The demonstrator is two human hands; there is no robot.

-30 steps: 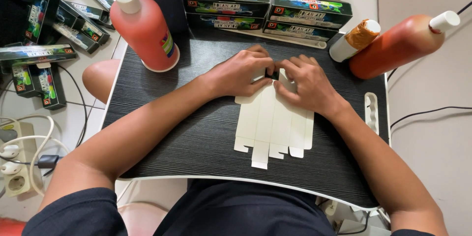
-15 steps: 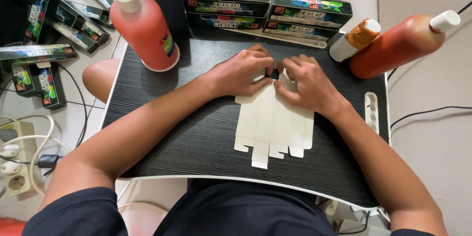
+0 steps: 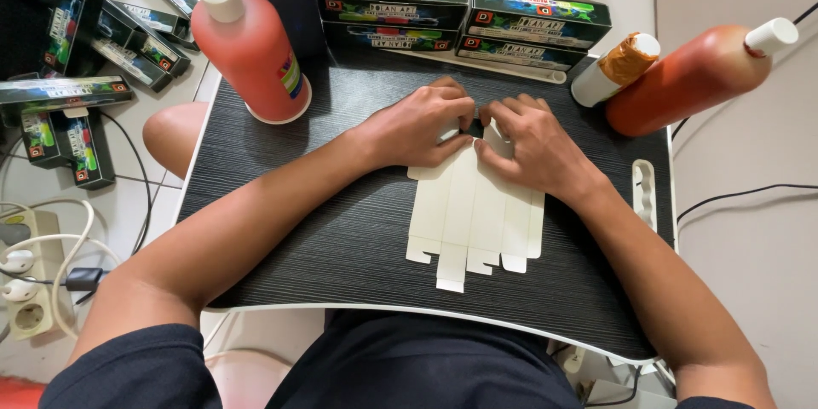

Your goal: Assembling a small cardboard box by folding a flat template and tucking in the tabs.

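**Both hands press on a flat cardboard blank**

Fingers (image 3: 452, 111) of the left hand (image 3: 417, 128) curl down and press together on the far left corner of an unfolded cream cardboard blank (image 3: 473, 213), the fingertips meeting those of the right hand over a small dark bit; what that bit is I cannot tell. The blank lies flat in the middle of the black wood-grain tabletop (image 3: 341, 239), its short tabs pointing toward the person.

Going from the left: a white power strip (image 3: 30, 290) with plugs and cables sits on the tiled floor, and above it a loose pile of dark printed boxes (image 3: 81, 51) lies scattered. On the tabletop's far left corner stands an upright red bottle (image 3: 247, 47) with a white cap. Behind the hands, along the far edge, two rows of finished dark boxes (image 3: 464, 21) with bright green and blue print are stacked side by side.

The right hand (image 3: 532, 149) rests palm-down on the blank's far right part, its fingers bent and pressing the card against the tabletop, thumb tucked toward the left hand. Beyond it, a small white bottle (image 3: 613, 68) wrapped in brown tape leans beside a large tilted red-orange bottle (image 3: 694, 77) with a white cap. A white slotted handle (image 3: 646, 192) is set in the tabletop's right edge.
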